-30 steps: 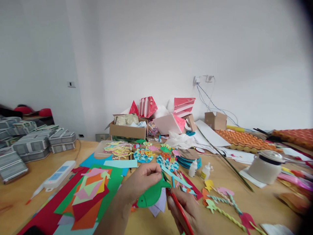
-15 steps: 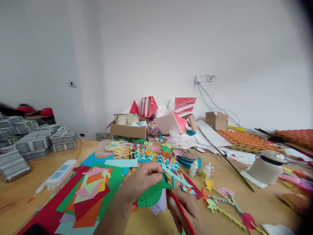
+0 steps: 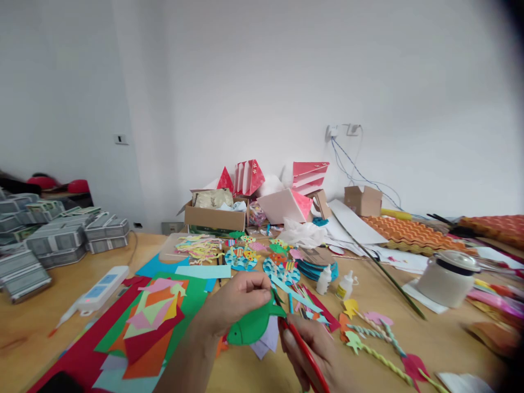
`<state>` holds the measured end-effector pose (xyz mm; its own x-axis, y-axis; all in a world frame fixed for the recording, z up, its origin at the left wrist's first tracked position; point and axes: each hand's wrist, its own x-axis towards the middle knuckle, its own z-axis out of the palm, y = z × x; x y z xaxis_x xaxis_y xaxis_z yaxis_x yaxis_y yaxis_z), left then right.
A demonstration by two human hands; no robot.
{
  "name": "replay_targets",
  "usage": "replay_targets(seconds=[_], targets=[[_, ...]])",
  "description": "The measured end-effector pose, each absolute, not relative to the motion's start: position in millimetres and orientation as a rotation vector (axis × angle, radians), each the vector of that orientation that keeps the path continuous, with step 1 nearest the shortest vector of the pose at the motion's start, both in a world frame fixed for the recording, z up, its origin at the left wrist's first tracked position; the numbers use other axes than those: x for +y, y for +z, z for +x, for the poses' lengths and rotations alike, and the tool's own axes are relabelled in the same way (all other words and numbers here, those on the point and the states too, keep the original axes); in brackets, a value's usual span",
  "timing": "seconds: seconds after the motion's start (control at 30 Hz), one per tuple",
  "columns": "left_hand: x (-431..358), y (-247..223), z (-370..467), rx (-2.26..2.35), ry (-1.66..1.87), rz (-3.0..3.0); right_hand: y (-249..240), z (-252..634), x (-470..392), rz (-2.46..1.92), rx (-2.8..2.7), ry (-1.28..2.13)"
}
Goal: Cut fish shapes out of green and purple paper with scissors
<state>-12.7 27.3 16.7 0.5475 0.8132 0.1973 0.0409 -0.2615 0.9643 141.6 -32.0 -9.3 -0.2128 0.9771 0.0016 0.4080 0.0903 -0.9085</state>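
Observation:
A green paper fish (image 3: 250, 326), with an eye and a curved line drawn on it, is pinched from above in my left hand (image 3: 241, 299). Its head points to the lower left and its tail to the right. My right hand (image 3: 309, 349) is closed on red-handled scissors (image 3: 306, 356), whose blades meet the paper at the tail. Beneath the fish lie pieces of pale purple paper (image 3: 266, 339). Left of my hands, a pile of coloured paper scraps (image 3: 153, 314) rests on larger green and red sheets.
Two small glue bottles (image 3: 324, 280) stand right of centre, near paper fish decorations (image 3: 282, 270). Twisted paper cords (image 3: 380, 357) lie at the right, before a white lidded pot (image 3: 448, 279). A white power strip (image 3: 102, 289) and an open cardboard box (image 3: 215, 217) are farther left.
The green fish and my left hand have shifted very slightly to the left and up. Both hands keep their hold.

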Motion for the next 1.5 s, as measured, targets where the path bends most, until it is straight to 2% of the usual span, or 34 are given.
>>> replay_targets(seconds=[0.53,0.7,0.8,1.03,1.5], targets=[[28,16,-27,0.705,0.825,1.741,-17,154,-31,-1.233,-1.729,1.213],[27,21,-28,0.769,0.968,1.689,-27,163,-26,-0.948,-1.697,1.308],[24,21,-20,0.802,1.038,1.634,-32,166,-18,-0.792,-1.581,1.252],[18,16,0,0.842,1.068,1.652,-27,161,-11,-0.836,-1.257,0.994],[12,6,22,0.858,0.974,1.663,-38,152,0,-0.913,-1.016,0.864]])
